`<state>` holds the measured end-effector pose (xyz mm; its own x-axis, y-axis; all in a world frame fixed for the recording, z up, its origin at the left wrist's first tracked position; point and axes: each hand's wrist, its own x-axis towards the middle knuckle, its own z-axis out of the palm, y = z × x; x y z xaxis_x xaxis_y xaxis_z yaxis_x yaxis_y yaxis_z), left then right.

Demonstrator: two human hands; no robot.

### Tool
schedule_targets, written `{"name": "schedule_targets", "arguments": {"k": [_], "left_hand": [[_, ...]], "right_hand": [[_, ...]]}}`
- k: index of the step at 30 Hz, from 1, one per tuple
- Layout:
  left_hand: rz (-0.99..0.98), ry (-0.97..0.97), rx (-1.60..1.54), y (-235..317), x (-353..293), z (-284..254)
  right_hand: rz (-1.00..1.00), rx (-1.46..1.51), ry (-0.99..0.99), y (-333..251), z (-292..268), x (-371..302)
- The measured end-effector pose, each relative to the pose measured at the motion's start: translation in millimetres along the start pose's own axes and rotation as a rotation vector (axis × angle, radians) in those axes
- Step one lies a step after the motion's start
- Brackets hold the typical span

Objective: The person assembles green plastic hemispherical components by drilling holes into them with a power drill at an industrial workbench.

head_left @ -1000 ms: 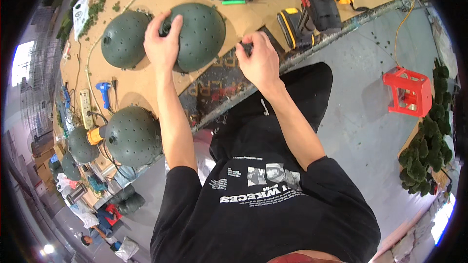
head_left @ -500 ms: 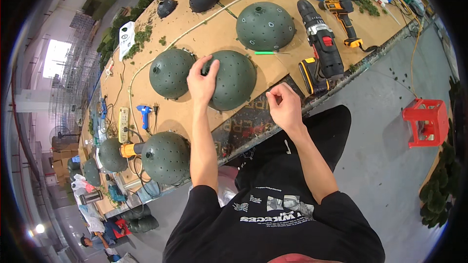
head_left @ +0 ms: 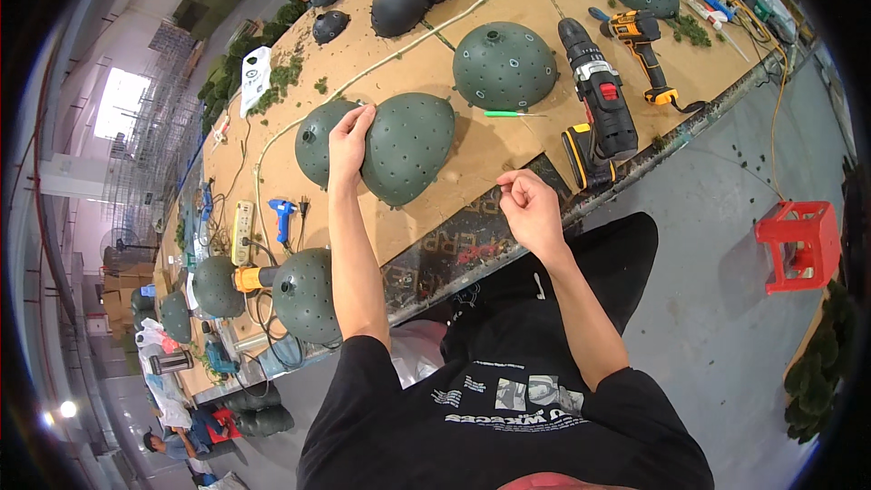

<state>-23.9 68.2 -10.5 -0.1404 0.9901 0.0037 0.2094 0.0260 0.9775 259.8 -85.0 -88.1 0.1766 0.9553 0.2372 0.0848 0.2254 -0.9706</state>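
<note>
At the counter [head_left: 490, 150], a left hand [head_left: 349, 145] pinches a green dome [head_left: 410, 152] at its ten-o'clock edge, the grip closed there, with a second dome [head_left: 315, 143] at nine o'clock. Toward four o'clock, the right hand [head_left: 531, 209] has its fingertips drawn together; whether they hold anything cannot be told. The one-sided hold could let the dome slip into its neighbor. Lettering marks the black shirt [head_left: 522, 440] and a dark panel [head_left: 422, 270].
</note>
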Motion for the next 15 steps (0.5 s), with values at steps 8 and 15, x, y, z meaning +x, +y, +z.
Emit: {"name": "schedule_targets", "arguments": {"k": [8,15], "left_hand": [[-0.01,0.016,-0.004,-1.5,-1.6,-0.6],[-0.016,-0.009,-0.048,10.0,3.2,-1.2]], "right_hand": [[0.08,0.137,-0.047,-3.5,3.7,-3.3],[0.17,0.208,-0.14,-9.6,9.0,11.3]]}}
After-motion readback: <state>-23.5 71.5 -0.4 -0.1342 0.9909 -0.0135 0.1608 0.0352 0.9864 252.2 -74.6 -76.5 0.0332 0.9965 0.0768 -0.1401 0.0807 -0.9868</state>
